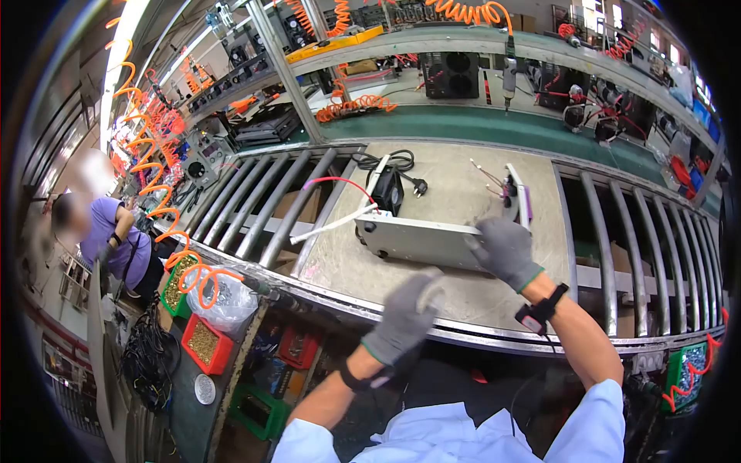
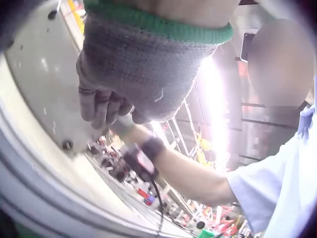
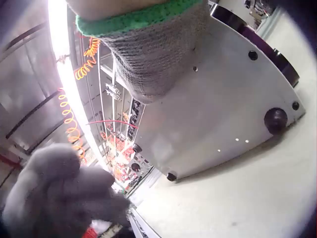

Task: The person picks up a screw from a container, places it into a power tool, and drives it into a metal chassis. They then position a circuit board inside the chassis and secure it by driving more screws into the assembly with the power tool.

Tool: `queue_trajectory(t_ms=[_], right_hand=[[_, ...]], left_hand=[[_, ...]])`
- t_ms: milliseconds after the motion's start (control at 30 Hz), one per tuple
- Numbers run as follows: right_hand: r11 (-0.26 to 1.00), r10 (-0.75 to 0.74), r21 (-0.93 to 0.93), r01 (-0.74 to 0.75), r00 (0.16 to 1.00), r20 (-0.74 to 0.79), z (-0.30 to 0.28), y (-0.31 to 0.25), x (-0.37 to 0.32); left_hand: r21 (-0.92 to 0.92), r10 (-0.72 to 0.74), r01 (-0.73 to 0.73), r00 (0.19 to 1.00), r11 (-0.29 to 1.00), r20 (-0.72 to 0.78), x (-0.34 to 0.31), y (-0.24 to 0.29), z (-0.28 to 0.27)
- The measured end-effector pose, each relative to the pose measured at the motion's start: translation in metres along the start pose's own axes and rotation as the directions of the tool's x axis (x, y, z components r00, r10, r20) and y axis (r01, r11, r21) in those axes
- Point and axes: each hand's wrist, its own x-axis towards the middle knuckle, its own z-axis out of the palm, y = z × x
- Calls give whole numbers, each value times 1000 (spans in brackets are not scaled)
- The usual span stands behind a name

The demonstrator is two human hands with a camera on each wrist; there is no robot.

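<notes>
A U-shaped metal case (image 1: 421, 245) stands on its side on the work board, its footed base panel facing me. Inside its left end is a black fan (image 1: 390, 193); small loose wires (image 1: 488, 176) rise near the right end. My right hand (image 1: 505, 251), in a grey glove, grips the base panel's top edge near the right end. In the right wrist view, dark round feet (image 3: 276, 120) show on the panel, with the fingertips hidden. My gloved left hand (image 1: 405, 316) is blurred, held loosely bent in front of the case near the board's front edge, with nothing seen in it.
Rollers flank the board (image 1: 332, 255) on both sides. A black power cord (image 1: 401, 160) lies behind the fan, and a white sleeve (image 1: 333, 224) sticks out left. Bins of screws (image 1: 206, 343) stand at lower left. A person (image 1: 116, 231) is at far left.
</notes>
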Motion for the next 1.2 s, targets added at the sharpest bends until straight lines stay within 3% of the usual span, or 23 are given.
queue_trajectory(t_ms=[100, 167, 300, 367, 400, 467, 500, 533, 567, 600, 667, 700, 733, 800, 833, 900, 967, 1033, 1100, 1200], right_hand=[[999, -38, -26, 37, 999, -37, -36, 22, -34], [995, -55, -88, 53, 998, -23, -56, 37, -54], [992, -42, -119, 45, 999, 34, -88, 59, -77], [993, -26, -110, 32, 998, 56, -93, 64, -81], [991, 21, -132, -3, 991, 133, -99, 58, -80], [997, -35, -62, 35, 999, 12, -110, 34, -63], [998, -62, -22, 61, 997, -47, -116, 15, -52], [995, -92, 45, 94, 995, -46, -128, -10, -39], [985, -118, 119, 123, 992, -49, -145, -39, -23], [949, -206, 242, 201, 978, -2, -161, -67, -12], [835, -386, 442, 328, 922, 44, -181, -113, 3], [765, -466, 520, 379, 884, 40, -184, -134, 8], [706, -520, 582, 404, 853, 39, -186, -149, 11], [615, -610, 646, 453, 792, 26, -187, -167, 14], [585, -634, 667, 462, 773, 20, -187, -171, 15], [542, -661, 708, 454, 750, 25, -184, -177, 17], [524, -675, 725, 447, 738, 32, -181, -181, 17], [520, -674, 738, 430, 737, 46, -173, -183, 13], [526, -668, 741, 418, 743, 55, -166, -185, 9], [536, -635, 750, 388, 770, 56, -162, -187, 11]], left_hand=[[176, 84, -64, 990, 982, -111, 33, -7, -29], [485, 298, -283, 953, 827, 48, 58, -10, -36], [572, 394, -431, 898, 698, 196, 111, -47, -17], [496, 213, -283, 957, 821, 194, 128, -101, 3], [281, 170, -210, 972, 937, 160, 134, -103, 4], [46, 125, -126, 992, 991, 11, 131, -124, 26], [-77, 116, -123, 989, 989, -96, 128, -142, 37], [-248, -108, 90, 993, 964, -57, 121, -138, 40], [-393, -325, 305, 946, 867, 18, 112, -136, 41], [-505, -391, 416, 906, 756, 161, 103, -157, 46], [-159, -267, 266, 964, 951, 18, 80, -161, 55], [-111, -395, 393, 919, 913, 0, 72, -164, 58], [-103, -381, 370, 917, 923, -116, 61, -178, 69], [212, -137, 193, 957, 958, -254, 50, -169, 53], [225, -151, 214, 952, 951, -266, 45, -151, 43], [308, -17, 131, 938, 942, -346, 22, -145, 27], [232, -82, 180, 922, 956, -378, -9, -106, -5], [307, -70, 162, 954, 938, -290, -48, -104, -46], [242, -143, 260, 900, 935, -412, -87, -80, -85], [388, -227, 462, 825, 798, -517, -153, -90, -161]])
